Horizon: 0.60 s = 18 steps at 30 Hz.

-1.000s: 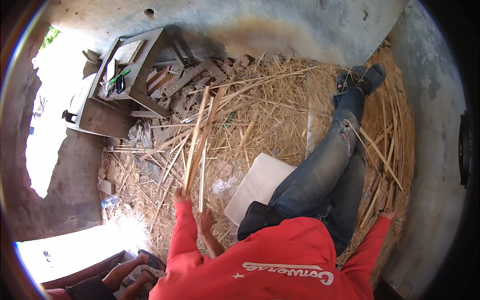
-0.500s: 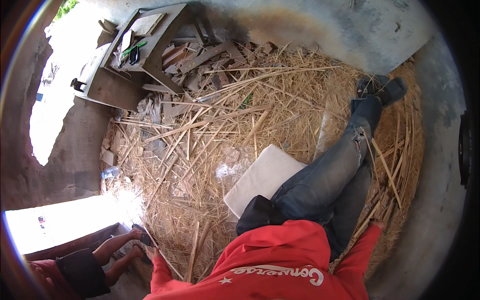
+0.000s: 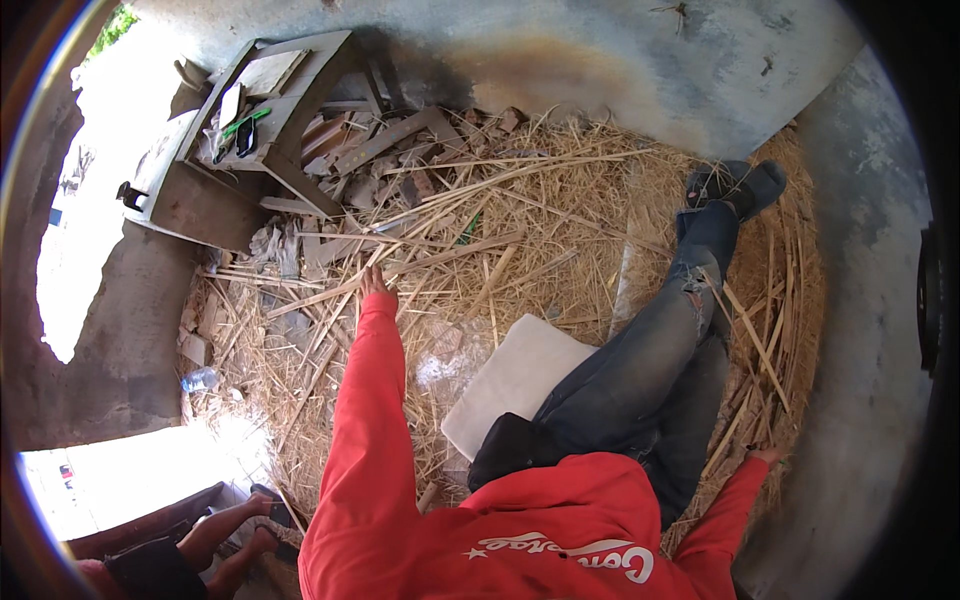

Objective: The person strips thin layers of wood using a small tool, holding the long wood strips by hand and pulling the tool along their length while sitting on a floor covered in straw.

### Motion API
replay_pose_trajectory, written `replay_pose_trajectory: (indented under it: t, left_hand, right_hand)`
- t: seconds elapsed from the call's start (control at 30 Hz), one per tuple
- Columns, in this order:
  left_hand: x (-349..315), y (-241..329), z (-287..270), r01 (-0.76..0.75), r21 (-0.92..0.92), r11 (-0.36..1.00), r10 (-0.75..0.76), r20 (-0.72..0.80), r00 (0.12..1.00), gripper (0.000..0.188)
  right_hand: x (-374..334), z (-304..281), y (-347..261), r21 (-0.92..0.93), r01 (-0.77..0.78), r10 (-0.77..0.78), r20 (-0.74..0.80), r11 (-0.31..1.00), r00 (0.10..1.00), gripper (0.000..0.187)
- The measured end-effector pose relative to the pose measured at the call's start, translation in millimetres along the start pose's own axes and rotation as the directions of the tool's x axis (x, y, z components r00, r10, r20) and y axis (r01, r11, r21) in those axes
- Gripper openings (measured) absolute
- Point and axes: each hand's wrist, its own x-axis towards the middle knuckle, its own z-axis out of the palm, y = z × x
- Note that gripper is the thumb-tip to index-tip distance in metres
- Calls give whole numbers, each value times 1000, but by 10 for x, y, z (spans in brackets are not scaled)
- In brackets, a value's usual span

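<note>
My left hand [image 3: 377, 283] is stretched far out over the litter, its fingers extended and apart at the ends of some thin wooden or bamboo strips [image 3: 455, 250]. Nothing shows in its grasp. At the lower right, my right hand [image 3: 768, 455] is low beside a bundle of similar long strips [image 3: 775, 350] lying along the wall; its fingers are too small and partly hidden to read. My legs in torn jeans [image 3: 650, 350] extend toward the far right, next to a pale flat cushion or slab [image 3: 520, 380].
Straw and shavings [image 3: 560, 210] cover the floor. A worn wooden cabinet [image 3: 215, 190] at the far left carries a green-handled tool [image 3: 245, 122] and a dark object. Broken boards [image 3: 385, 140] lie behind it. A plastic bottle [image 3: 200, 380] and another person's legs [image 3: 215, 530] are at left.
My left arm has swung from the lower left, where the hand was by a thin strip, up and forward over the strips. My right hand stays by the bundle. The view has shifted slightly.
</note>
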Motion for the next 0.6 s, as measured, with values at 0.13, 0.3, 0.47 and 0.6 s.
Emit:
replay_pose_trajectory:
  t: [0.13, 0.3, 0.47, 0.6]
  left_hand:
    - [428, 310, 302, -54, 110, 992, 36, 159, 987, 86]
    - [481, 416, 743, -171, 194, 966, 112, 284, 952, 75]
    - [277, 308, 809, -177, 284, 942, 108, 244, 964, 50]
    - [-144, 280, 500, -307, 216, 927, 332, -93, 939, 24]
  right_hand:
    - [-19, 2, -53, -73, 12, -11, 9, 997, 1000, 46]
    - [-91, 53, -71, -29, -20, 20, 5, 999, 1000, 42]
    - [-106, 80, -127, -34, -48, 48, 7, 998, 999, 44]
    - [9, 93, -119, -26, -48, 49, 9, 998, 999, 44]
